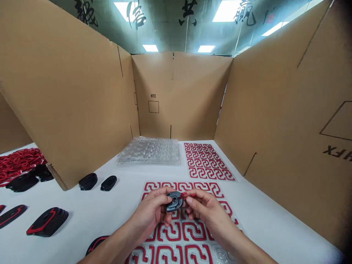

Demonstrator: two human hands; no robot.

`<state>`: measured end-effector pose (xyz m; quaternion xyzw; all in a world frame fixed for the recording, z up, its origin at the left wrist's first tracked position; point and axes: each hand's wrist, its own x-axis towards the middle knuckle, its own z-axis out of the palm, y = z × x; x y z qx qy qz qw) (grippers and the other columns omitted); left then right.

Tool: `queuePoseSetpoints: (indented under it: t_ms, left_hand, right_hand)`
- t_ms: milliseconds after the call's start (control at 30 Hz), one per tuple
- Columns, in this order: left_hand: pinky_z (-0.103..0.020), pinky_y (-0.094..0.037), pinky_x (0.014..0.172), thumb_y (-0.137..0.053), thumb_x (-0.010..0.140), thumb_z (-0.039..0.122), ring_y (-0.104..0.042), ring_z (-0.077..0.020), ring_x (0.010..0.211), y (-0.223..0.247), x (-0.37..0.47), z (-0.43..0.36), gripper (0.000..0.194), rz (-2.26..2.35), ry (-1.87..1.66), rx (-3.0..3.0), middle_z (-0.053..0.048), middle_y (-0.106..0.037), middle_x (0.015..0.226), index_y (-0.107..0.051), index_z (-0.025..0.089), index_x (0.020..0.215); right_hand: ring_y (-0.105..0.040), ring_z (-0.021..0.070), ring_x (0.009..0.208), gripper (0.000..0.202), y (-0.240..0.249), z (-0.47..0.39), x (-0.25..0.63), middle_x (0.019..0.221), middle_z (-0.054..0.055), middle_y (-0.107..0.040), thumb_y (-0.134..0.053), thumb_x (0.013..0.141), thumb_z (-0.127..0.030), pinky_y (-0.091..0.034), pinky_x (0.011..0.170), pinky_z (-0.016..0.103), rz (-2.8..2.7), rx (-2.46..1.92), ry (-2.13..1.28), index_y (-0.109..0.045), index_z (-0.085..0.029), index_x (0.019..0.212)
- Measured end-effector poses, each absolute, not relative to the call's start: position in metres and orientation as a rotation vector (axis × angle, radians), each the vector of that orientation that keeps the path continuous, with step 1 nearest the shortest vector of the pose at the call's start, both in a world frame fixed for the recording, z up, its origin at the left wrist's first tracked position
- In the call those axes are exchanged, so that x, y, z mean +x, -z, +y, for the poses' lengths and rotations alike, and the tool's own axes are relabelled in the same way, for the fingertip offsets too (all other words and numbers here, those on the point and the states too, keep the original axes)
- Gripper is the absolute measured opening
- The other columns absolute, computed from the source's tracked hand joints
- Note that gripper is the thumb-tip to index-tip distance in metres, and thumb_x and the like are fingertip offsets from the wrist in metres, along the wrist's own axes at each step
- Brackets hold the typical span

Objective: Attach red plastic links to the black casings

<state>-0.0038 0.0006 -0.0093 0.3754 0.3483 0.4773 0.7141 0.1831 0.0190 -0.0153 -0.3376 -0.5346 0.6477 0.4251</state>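
Between the thumb and fingers of my left hand is a dark plastic cover piece, with a round detail on the face turned up. My right hand pinches a thin red strip whose end meets the cover piece's right edge. Whether the strip sits in the cover cannot be made out. Both hands are over a clear tray filled with curled red strips in rows.
A second tray of red strips lies behind, beside stacked clear trays. On the left are black covers, a stack of red-trimmed covers and a red strip pile. Cardboard walls surround the table.
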Motion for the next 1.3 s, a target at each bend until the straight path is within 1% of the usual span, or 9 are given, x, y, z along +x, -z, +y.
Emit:
queuePoseSetpoints:
  t_ms: [200,367,467,633,733,833,967,1200,1300]
  left_hand:
    - [-0.017,-0.04,0.04,-0.073,0.074,0.034,-0.051,-0.0066,0.041,0.013,-0.002,0.0,0.024,0.8,-0.992,0.953,-0.004,-0.068,0.068,-0.063,0.015,0.085]
    - [-0.02,-0.046,0.051,-0.081,0.065,0.034,-0.057,-0.0109,0.054,0.012,0.0,-0.002,0.031,0.847,-1.039,0.964,0.002,-0.058,0.06,-0.064,0.014,0.081]
    - [-0.021,-0.047,0.057,-0.079,0.068,0.035,-0.057,-0.0111,0.062,0.01,-0.002,-0.003,0.029,0.817,-1.044,0.992,-0.002,-0.065,0.07,-0.066,0.013,0.084]
    - [-0.024,-0.048,0.055,-0.078,0.071,0.033,-0.059,-0.0146,0.069,0.013,-0.002,-0.004,0.039,0.741,-1.005,1.121,-0.004,-0.068,0.085,-0.066,0.017,0.105]
    - [-0.028,-0.051,0.069,-0.08,0.068,0.023,-0.063,-0.0179,0.082,0.014,0.002,-0.007,0.046,0.729,-1.052,1.249,-0.006,-0.069,0.094,-0.065,0.019,0.111]
    - [-0.033,-0.049,0.083,-0.076,0.07,0.016,-0.063,-0.021,0.09,0.011,0.007,-0.012,0.035,0.792,-1.123,1.371,-0.007,-0.069,0.098,-0.068,0.018,0.104]
    - [-0.033,-0.049,0.082,-0.072,0.073,0.017,-0.064,-0.0206,0.086,0.006,0.007,-0.013,0.02,0.758,-1.077,1.391,-0.006,-0.07,0.09,-0.067,0.017,0.092]
    - [-0.022,-0.046,0.051,-0.077,0.071,0.029,-0.058,-0.0141,0.065,0.012,0.002,-0.006,0.034,0.764,-1.032,1.271,-0.005,-0.067,0.083,-0.062,0.016,0.099]
    - [-0.023,-0.047,0.05,-0.077,0.07,0.029,-0.054,-0.0116,0.058,0.014,0.0,-0.006,0.035,0.771,-1.039,1.245,-0.004,-0.066,0.081,-0.062,0.015,0.098]
  right_hand:
    - [-0.062,0.0111,0.059,0.033,0.013,0.016,0.181,0.065,0.0,-0.067,-0.074,0.079,-0.047,-0.047,0.059,0.023,-1.257,-0.819,-1.613,-0.063,-0.015,0.079]
    - [-0.058,0.008,0.056,0.031,0.009,0.014,0.18,0.076,0.0,-0.069,-0.081,0.073,-0.04,-0.048,0.057,0.021,-1.143,-0.764,-1.604,-0.065,-0.015,0.083]
    - [-0.059,0.0088,0.057,0.03,0.009,0.014,0.179,0.074,0.0,-0.069,-0.081,0.073,-0.04,-0.049,0.057,0.021,-1.133,-0.746,-1.612,-0.064,-0.016,0.082]
    - [-0.06,0.01,0.052,0.035,0.012,0.014,0.178,0.064,-0.001,-0.068,-0.076,0.077,-0.046,-0.05,0.053,0.022,-1.239,-0.756,-1.609,-0.056,-0.017,0.077]
    - [-0.058,0.009,0.048,0.037,0.013,0.013,0.177,0.058,-0.002,-0.066,-0.075,0.077,-0.048,-0.048,0.05,0.02,-1.308,-0.772,-1.603,-0.054,-0.017,0.076]
    - [-0.056,0.0083,0.047,0.034,0.013,0.011,0.177,0.055,-0.004,-0.062,-0.073,0.079,-0.048,-0.043,0.047,0.018,-1.372,-0.83,-1.521,-0.056,-0.018,0.08]
    - [-0.055,0.0084,0.053,0.033,0.011,0.006,0.176,0.066,-0.003,-0.062,-0.07,0.081,-0.049,-0.042,0.049,0.018,-1.412,-0.94,-1.352,-0.062,-0.018,0.09]
    - [-0.054,0.0104,0.06,0.034,0.007,0.003,0.176,0.068,-0.004,-0.059,-0.071,0.081,-0.046,-0.043,0.053,0.02,-1.45,-0.891,-1.385,-0.061,-0.02,0.102]
    - [-0.054,0.0103,0.062,0.03,0.009,0.003,0.177,0.071,-0.004,-0.058,-0.071,0.083,-0.042,-0.044,0.055,0.021,-1.465,-0.841,-1.398,-0.06,-0.021,0.101]
